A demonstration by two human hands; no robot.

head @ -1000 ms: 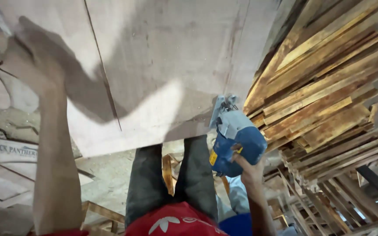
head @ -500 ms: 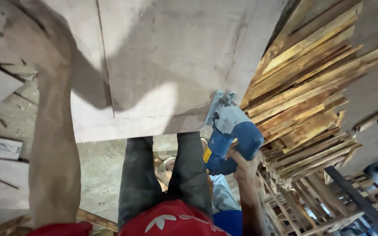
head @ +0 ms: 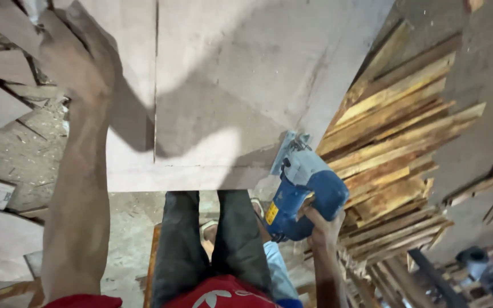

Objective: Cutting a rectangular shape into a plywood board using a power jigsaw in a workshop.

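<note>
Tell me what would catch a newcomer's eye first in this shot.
Most striking is the blue power saw at centre right, gripped by the right hand against the corner of a big pale plywood sheet. The left hand presses flat on that sheet at upper left. A stack of yellowish wood strips fills the right side.

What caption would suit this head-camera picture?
Left hand braces a plywood sheet while the right hand holds a blue jigsaw at its edge.
</note>
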